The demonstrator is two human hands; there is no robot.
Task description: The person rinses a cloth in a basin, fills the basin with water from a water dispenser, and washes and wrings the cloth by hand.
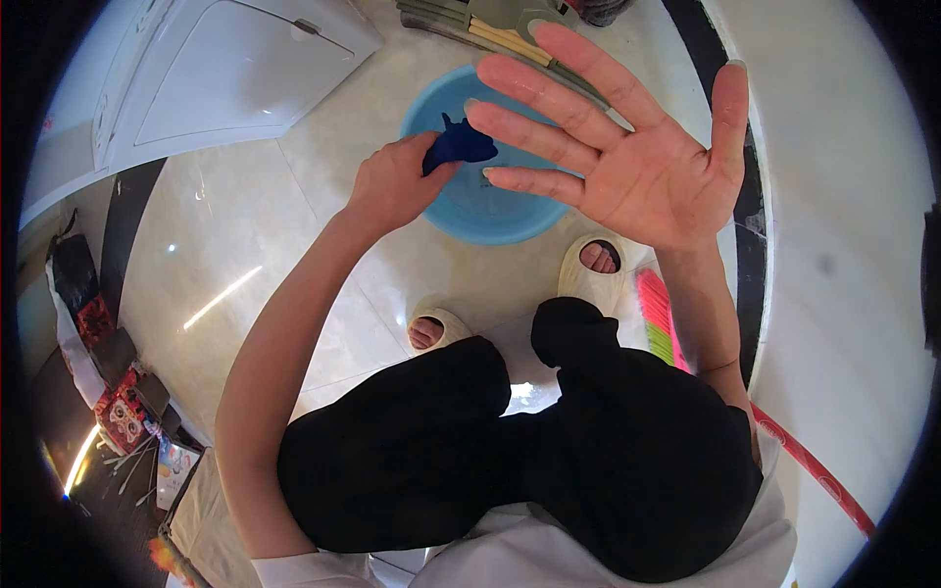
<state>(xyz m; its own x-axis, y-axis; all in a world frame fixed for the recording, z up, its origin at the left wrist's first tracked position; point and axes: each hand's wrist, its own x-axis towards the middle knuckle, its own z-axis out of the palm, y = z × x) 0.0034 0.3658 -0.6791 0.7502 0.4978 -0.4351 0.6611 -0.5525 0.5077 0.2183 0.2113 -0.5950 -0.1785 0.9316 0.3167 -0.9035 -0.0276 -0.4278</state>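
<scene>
My left hand (401, 180) grips a bunched dark blue cloth (459, 145) over the left side of a light blue plastic basin (507, 229). The basin stands on the floor and seems to hold some clear water. Raised palm up toward the camera, my right hand (625, 147) has its fingers spread and nothing in it. The fingertips look damp. This hand hides the basin's right part and comes close to the cloth in the picture; whether it touches cannot be told.
A white cabinet or appliance (242, 81) stands at upper left. Beyond the basin is a folded green item with wooden rods (507, 37). A pink and green broom (658, 316) with a red handle (816, 470) leans along the right wall. My slippers (588, 283) flank the near floor; a cluttered dark table (117, 470) is left.
</scene>
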